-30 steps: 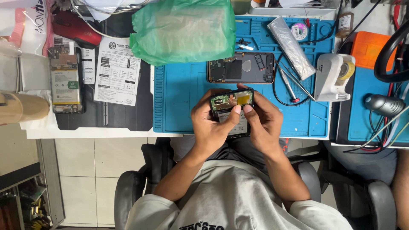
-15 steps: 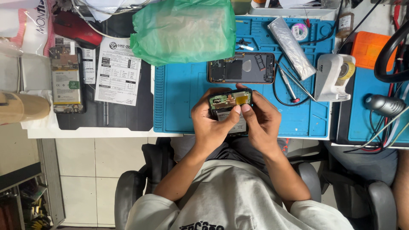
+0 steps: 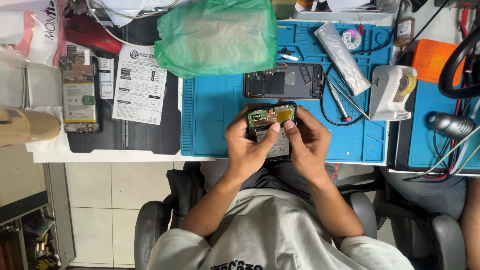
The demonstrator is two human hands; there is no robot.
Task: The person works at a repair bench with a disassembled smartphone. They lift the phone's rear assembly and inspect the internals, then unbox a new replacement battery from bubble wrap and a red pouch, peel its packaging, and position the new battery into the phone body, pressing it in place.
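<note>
An opened phone (image 3: 270, 118) with its green circuit board and a yellow part showing is held over the front of the blue work mat (image 3: 215, 115). My left hand (image 3: 246, 144) grips its left side, thumb pressed near the board. My right hand (image 3: 307, 140) holds the right side, and its thumb tip meets the left thumb on the phone's middle. The phone's lower half is hidden behind my fingers.
A black phone back cover (image 3: 283, 81) lies on the mat beyond my hands. A green plastic bag (image 3: 217, 35), a screwdriver (image 3: 336, 100), a silver pouch (image 3: 342, 56) and a white tool stand (image 3: 392, 92) sit around it. Another opened phone (image 3: 79, 97) and a printed sheet (image 3: 139, 91) lie left.
Both hands keep the phone in the same place; the thumbs have shifted slightly on its middle.
</note>
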